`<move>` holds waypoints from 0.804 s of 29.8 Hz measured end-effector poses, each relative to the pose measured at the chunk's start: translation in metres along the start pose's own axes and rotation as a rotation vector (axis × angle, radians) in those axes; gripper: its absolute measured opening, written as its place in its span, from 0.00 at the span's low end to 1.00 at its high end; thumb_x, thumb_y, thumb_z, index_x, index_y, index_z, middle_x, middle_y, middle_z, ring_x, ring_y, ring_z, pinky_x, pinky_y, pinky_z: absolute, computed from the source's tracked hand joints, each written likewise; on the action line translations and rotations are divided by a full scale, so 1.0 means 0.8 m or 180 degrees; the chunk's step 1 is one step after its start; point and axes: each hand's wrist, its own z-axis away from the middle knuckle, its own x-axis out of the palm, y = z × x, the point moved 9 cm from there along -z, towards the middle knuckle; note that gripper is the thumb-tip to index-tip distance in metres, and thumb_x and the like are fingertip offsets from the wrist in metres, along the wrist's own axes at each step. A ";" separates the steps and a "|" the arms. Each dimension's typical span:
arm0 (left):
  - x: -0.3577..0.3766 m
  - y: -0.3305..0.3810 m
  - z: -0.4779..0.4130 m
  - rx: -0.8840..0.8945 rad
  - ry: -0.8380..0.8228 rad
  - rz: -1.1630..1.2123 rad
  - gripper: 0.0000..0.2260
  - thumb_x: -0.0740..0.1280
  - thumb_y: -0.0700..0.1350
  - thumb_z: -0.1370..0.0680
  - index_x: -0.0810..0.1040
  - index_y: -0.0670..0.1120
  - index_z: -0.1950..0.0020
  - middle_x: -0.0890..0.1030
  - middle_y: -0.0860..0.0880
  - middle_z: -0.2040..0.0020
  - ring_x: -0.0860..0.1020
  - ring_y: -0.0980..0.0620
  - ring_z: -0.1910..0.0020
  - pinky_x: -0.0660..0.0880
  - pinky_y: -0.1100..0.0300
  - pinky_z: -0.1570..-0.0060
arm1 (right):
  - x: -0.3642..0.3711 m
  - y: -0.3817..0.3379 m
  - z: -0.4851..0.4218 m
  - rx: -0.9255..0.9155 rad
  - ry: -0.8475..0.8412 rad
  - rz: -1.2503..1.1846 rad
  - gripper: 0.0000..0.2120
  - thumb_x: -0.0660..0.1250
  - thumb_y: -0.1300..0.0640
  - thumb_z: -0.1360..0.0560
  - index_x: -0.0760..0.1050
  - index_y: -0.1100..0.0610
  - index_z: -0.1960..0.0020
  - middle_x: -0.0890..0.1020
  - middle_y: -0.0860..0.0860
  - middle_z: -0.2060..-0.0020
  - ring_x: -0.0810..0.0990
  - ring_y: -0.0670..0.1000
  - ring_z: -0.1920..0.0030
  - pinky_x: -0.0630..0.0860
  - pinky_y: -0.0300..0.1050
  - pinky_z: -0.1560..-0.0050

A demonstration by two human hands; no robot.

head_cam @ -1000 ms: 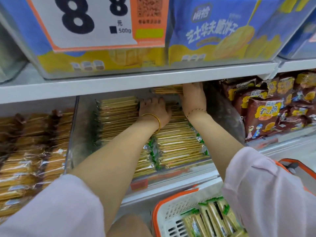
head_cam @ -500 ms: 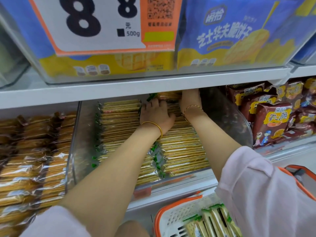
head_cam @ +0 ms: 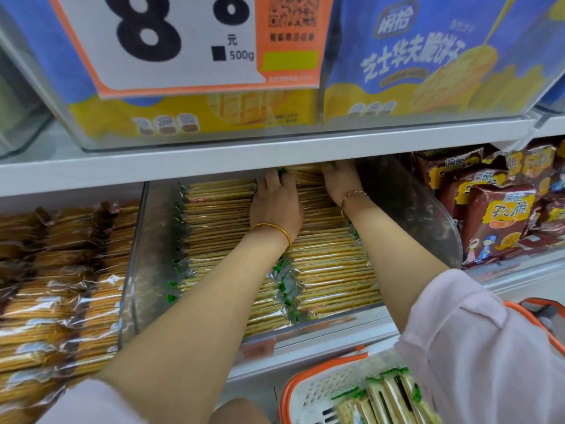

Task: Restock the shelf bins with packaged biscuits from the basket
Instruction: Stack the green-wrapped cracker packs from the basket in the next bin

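Our left hand (head_cam: 276, 203) and right hand (head_cam: 341, 182) reach deep into the bin (head_cam: 137, 270), just under the shelf (head_cam: 183, 160). One pack (head_cam: 305, 175) lies between them, on top of the back rows. Our left hand pinches its green end. The shelf hides our right fingers, so we cannot tell if they grip. More packs (head_cam: 385, 399) wait in the basket (head_cam: 305, 390). A pack looks light and slippery, and its biscuits would snap easily, so we think both ends are best to hold, gently.

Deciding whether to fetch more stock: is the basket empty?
Not empty. Several green-edged biscuit packs stand on edge inside the basket; its bottom is cropped.
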 end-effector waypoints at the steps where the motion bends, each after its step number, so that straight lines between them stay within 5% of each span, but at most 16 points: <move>1: -0.003 -0.001 0.002 -0.0027 0.0098 -0.0009 0.19 0.63 0.41 0.24 0.67 0.41 0.34 0.65 0.40 0.34 0.67 0.40 0.36 0.73 0.51 0.44 | -0.004 0.003 0.001 0.0038 0.0093 -0.0178 0.21 0.56 0.54 0.19 0.59 0.59 0.29 0.68 0.58 0.32 0.68 0.55 0.33 0.62 0.37 0.43; 4: -0.026 0.009 0.002 0.0196 0.0516 -0.0417 0.19 0.71 0.39 0.31 0.74 0.40 0.41 0.74 0.39 0.43 0.74 0.38 0.45 0.77 0.49 0.54 | 0.001 0.014 0.000 0.0312 -0.0010 -0.0419 0.20 0.59 0.55 0.20 0.61 0.60 0.30 0.73 0.56 0.37 0.72 0.55 0.37 0.66 0.39 0.45; 5: -0.027 0.014 0.001 0.0353 0.0522 -0.0648 0.18 0.70 0.41 0.30 0.75 0.41 0.41 0.75 0.40 0.42 0.74 0.39 0.43 0.75 0.49 0.50 | 0.006 0.019 -0.001 0.0367 -0.0147 -0.0266 0.20 0.59 0.54 0.20 0.62 0.60 0.31 0.73 0.56 0.38 0.73 0.55 0.38 0.67 0.41 0.45; 9: -0.011 0.007 -0.005 0.0376 0.0157 -0.0947 0.17 0.55 0.48 0.21 0.70 0.46 0.34 0.69 0.46 0.34 0.62 0.44 0.33 0.60 0.49 0.36 | 0.009 0.029 -0.008 0.0461 -0.0257 -0.0054 0.17 0.55 0.56 0.19 0.67 0.58 0.32 0.75 0.56 0.46 0.74 0.54 0.48 0.69 0.42 0.51; 15: 0.012 -0.020 -0.001 0.0031 -0.0497 -0.1136 0.25 0.45 0.55 0.18 0.56 0.45 0.24 0.52 0.46 0.22 0.46 0.45 0.24 0.45 0.41 0.28 | 0.006 0.023 -0.006 0.0350 -0.0162 0.0023 0.14 0.57 0.59 0.20 0.67 0.60 0.35 0.75 0.54 0.48 0.76 0.56 0.43 0.70 0.42 0.51; 19: 0.022 -0.023 0.002 -0.0044 -0.0857 -0.0935 0.28 0.41 0.57 0.19 0.50 0.45 0.23 0.48 0.46 0.22 0.42 0.47 0.23 0.43 0.39 0.28 | 0.003 0.019 -0.003 0.0223 -0.0099 0.0260 0.14 0.59 0.59 0.20 0.67 0.61 0.35 0.75 0.56 0.43 0.75 0.54 0.43 0.69 0.41 0.49; 24: 0.021 -0.032 0.005 -0.0197 -0.1059 -0.1070 0.29 0.41 0.58 0.19 0.46 0.44 0.23 0.45 0.45 0.22 0.42 0.47 0.23 0.43 0.40 0.28 | 0.025 0.011 0.001 -0.0022 -0.0640 0.0512 0.16 0.56 0.57 0.19 0.65 0.57 0.32 0.75 0.54 0.42 0.73 0.50 0.50 0.70 0.42 0.51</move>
